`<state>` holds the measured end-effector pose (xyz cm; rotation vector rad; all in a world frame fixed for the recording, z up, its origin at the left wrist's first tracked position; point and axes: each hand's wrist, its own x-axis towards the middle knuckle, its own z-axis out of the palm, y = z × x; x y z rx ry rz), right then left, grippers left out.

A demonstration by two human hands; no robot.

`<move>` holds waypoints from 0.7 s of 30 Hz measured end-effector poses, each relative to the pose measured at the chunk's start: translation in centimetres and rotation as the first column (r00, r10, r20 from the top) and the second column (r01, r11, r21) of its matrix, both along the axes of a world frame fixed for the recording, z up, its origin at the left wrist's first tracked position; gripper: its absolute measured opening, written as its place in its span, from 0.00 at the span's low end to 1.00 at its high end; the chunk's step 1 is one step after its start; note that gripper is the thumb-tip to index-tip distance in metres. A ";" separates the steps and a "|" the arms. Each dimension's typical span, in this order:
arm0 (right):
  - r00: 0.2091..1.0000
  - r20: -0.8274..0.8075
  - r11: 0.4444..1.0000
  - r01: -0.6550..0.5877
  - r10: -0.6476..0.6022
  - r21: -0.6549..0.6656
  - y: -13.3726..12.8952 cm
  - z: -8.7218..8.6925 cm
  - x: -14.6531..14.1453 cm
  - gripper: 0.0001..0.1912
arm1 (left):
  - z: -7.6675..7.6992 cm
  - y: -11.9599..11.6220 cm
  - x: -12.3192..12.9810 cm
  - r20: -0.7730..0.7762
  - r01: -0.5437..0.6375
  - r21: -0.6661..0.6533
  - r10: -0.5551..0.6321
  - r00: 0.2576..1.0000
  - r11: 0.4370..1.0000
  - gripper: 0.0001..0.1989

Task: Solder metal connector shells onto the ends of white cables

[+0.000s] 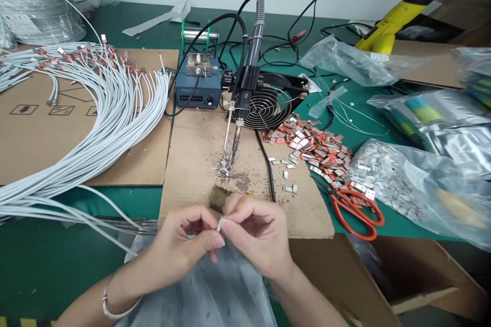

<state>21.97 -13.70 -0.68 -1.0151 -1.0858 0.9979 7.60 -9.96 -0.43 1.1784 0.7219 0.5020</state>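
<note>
My left hand (192, 237) is closed in a pinch round the end of a thin white cable (219, 226), low in the middle of the view. My right hand (257, 230) meets it there, thumb and fingertip pinched at the cable's tip; any finer detail between the fingertips is too small to make out. Just beyond my fingers lies a brown sponge-like block (218, 198). Past it, a soldering iron (242, 97) points down in its stand, its tip over a heap of solder scraps (224, 166) on the cardboard (192, 163).
A bundle of white cables (115, 117) fans out at left. Behind stand a blue soldering station (197, 94), a solder spool (195, 36) and a fan (268, 107). On the right are small metal connectors with orange parts (322, 148), orange-handled scissors (356, 212) and a bag of parts (391, 173).
</note>
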 end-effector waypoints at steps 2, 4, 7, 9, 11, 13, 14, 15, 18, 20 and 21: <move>0.999 -0.025 0.999 0.032 -0.032 0.014 -0.1 -0.3 -0.2 0.08 | -0.2 0.0 0.0 -0.001 0.000 -0.002 0.000 1.000 1.000 0.14; 0.998 0.055 0.999 -0.039 0.040 -0.012 -0.1 0.0 0.4 0.07 | -0.1 0.0 -0.3 -0.046 0.024 0.038 -0.022 0.999 0.999 0.13; 0.911 0.341 0.972 -0.202 0.230 -0.116 0.0 1.4 2.2 0.02 | 0.4 0.2 -0.8 -0.162 0.115 0.185 -0.085 0.983 0.976 0.10; 0.800 0.508 0.948 -0.266 0.319 -0.175 0.0 2.4 3.3 0.02 | 0.8 0.3 -1.0 -0.226 0.181 0.293 -0.116 0.967 0.939 0.10; 0.743 0.566 0.933 -0.299 0.358 -0.198 0.0 3.0 3.8 0.04 | 1.1 0.3 -1.0 -0.271 0.217 0.336 -0.127 0.954 0.917 0.10; 0.778 0.527 0.939 -0.292 0.343 -0.180 -0.2 3.0 3.8 0.06 | 1.2 0.2 -0.9 -0.270 0.208 0.300 -0.127 0.955 0.931 0.11; 0.819 0.482 0.950 -0.271 0.312 -0.156 -0.3 2.7 3.5 0.07 | 1.1 0.2 -0.8 -0.252 0.191 0.258 -0.125 0.960 0.947 0.11; 0.864 0.426 0.963 -0.241 0.270 -0.121 -0.3 2.3 3.1 0.07 | 1.0 0.1 -0.7 -0.223 0.167 0.207 -0.120 0.967 0.964 0.11; 0.976 0.196 0.995 -0.100 0.100 -0.010 -0.6 0.8 1.3 0.07 | 0.5 -0.1 -0.2 -0.093 0.083 0.039 -0.080 0.992 0.996 0.13; 1.000 -0.001 0.999 -0.020 0.020 0.045 -0.6 -0.1 0.0 0.06 | 0.4 -0.1 -0.1 -0.018 0.063 -0.054 -0.064 0.998 0.997 0.14; 0.996 -0.094 0.998 0.001 0.005 0.065 -0.6 -0.4 -0.4 0.06 | 0.5 0.0 -0.1 0.010 0.070 -0.081 -0.069 0.998 0.994 0.15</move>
